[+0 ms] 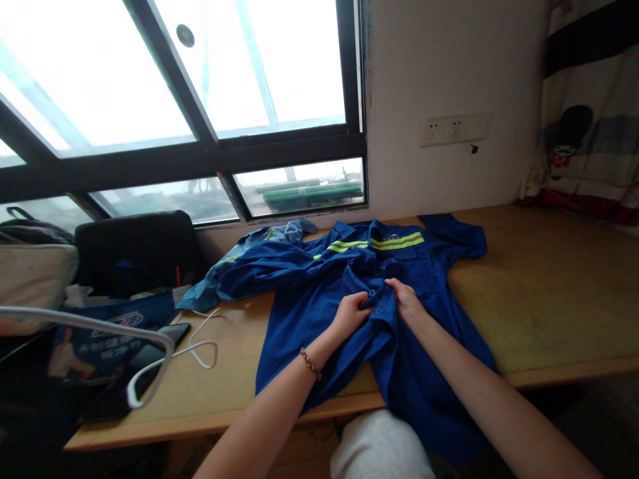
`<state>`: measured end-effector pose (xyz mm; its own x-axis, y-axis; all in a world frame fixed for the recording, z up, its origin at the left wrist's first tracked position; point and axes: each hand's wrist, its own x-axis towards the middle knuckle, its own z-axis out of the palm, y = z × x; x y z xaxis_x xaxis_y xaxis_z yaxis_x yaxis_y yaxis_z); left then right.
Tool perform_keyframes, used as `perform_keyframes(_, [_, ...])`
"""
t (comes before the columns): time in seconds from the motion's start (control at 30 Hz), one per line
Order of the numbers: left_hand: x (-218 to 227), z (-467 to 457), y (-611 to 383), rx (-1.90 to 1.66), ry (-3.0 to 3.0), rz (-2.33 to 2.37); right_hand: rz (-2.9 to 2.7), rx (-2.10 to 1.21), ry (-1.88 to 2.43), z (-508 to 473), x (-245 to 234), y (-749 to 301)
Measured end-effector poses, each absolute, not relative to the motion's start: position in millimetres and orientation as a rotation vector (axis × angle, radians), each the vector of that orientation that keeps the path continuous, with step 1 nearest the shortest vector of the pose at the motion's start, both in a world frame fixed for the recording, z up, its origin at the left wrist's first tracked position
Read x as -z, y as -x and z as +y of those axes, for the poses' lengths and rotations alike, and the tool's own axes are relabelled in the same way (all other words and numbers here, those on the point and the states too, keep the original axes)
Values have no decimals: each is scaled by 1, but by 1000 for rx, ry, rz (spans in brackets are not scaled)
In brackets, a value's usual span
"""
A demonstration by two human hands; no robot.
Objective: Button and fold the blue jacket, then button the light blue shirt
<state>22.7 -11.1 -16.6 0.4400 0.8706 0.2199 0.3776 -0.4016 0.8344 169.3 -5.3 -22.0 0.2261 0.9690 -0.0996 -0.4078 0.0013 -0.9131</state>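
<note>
A dark blue work shirt (309, 326) with yellow-green reflective stripes lies front up on the wooden table, its lower front hanging over the near edge. My left hand (351, 313) pinches one front edge beside a button. Close by on the right, my right hand (403, 296) grips the shirt front near the other edge, fingers closed on the cloth. Small blue buttons show between the two hands. Below them the front panels part, and some table shows through. A lighter blue garment (200, 291) with a similar stripe lies partly under the shirt's left sleeve.
The wooden table (559, 299) runs along a window and a wall with sockets (444, 130). A white cable (202, 362) curls on the left, near a dark flat device (174, 332). Bags (34, 279) crowd the far left, and a patterned curtain (589, 133) hangs on the right.
</note>
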Motion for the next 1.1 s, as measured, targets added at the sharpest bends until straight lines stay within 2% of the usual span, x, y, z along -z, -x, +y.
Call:
perform_keyframes(0.13, [21, -3, -16, -925, -1955, 1189, -534, -1129, 976, -2, 19, -181])
perform_keyframes(0.27, [8, 4, 2, -1046, -1915, 1555, -573, -1031, 1023, -6, 18, -182])
perform_keyframes(0.37, [-9, 0, 10, -1180, -1967, 1801, -782, -805, 1193, -10, 17, -181])
perform_keyframes(0.47, [-20, -13, 6, -1310, -2105, 1656, -991, -532, 1332, -12, 15, -181])
perform_keyframes(0.53, [-19, -20, 0, -1213, -2131, 1423, -1056, -452, 1382, -12, 14, -182])
perform_keyframes(0.7, [3, -22, -8, -637, -1961, 1073, -1147, -408, 1444, -11, 16, -181])
perform_keyframes(0.9, [7, -14, -8, -589, -1586, 1023, -1298, -111, 1364, -23, 3, -174])
perform_keyframes(0.97, [2, -13, -5, -647, -1442, 1067, -1428, -165, 1272, -28, -1, -171])
perform_keyframes(1.1, [-5, -9, 5, -732, -1278, 1067, -1677, -699, 1143, -32, 2, -164])
